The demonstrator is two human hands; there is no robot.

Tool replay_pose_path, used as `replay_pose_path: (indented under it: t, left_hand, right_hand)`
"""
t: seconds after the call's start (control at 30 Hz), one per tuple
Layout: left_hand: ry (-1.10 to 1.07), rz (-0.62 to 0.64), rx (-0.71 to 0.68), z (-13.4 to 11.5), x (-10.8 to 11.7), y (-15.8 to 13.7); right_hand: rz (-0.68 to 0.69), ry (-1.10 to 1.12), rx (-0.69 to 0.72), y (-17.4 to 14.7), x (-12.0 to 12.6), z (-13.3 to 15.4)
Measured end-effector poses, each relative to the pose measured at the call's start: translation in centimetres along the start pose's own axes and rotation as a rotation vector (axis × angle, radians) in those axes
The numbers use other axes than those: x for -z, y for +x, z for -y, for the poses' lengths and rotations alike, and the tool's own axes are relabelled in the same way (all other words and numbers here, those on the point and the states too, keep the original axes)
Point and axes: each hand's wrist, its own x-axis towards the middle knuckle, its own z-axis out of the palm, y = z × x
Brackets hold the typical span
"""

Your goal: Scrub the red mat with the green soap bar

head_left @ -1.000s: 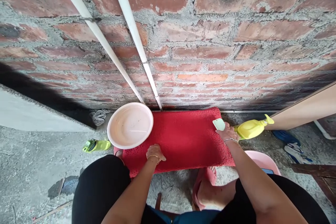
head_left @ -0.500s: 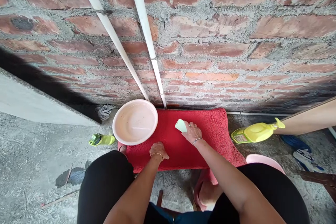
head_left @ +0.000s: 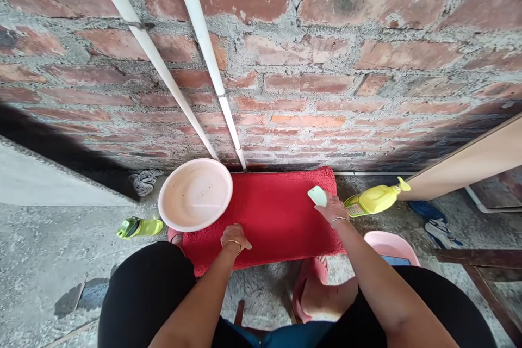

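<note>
A red cloth with a fluffy border lies spread over a low surface in front of me. Near its front edge, my left hand presses down on it, thumb spread and nothing visible in the fingers. My right hand is at the cloth's right end, fingers closed around a pale green scrubbing brush. The brush's rounded back faces up with a small hole at its tip; its underside is hidden against the cloth. A pale pink basin sits on the cloth's left end.
A yellow pump bottle stands right of the cloth, near a pink tub. On the left are a green drink bottle and a grey rag. White pipes run down the brick wall.
My right hand has slid the brush rightward across the cloth to its right end. My left hand stays in place on the cloth. The whole view has shifted, showing more on the right.
</note>
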Motion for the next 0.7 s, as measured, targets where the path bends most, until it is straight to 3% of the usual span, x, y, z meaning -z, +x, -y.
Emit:
replay_pose_path:
  t: [0.13,0.23,0.4,0.53,0.6,0.7]
  left_hand:
    - [-0.007,0.018,-0.012,-0.1,0.3,0.0]
    - [0.014,0.019,-0.013,-0.1,0.4,-0.1]
    - [0.039,0.011,-0.031,0.0,0.5,-0.3]
    - [0.046,0.004,-0.049,0.3,0.3,0.1]
    - [0.049,-0.007,-0.065,0.3,0.1,0.3]
    - [0.051,-0.02,-0.072,0.3,0.0,0.4]
  right_hand:
    - [-0.008,0.082,-0.238,0.1,0.6,-5.6]
    - [-0.016,0.164,-0.306,-0.4,0.3,-6.4]
    - [-0.046,0.145,-0.007,-2.5,-1.0,-0.9]
    - [0.019,0.025,0.216,-3.5,-1.7,3.5]
    - [0.047,-0.009,0.21,-3.4,-1.6,3.7]
    - [0.031,-0.009,0.137,-2.9,-0.8,1.1]
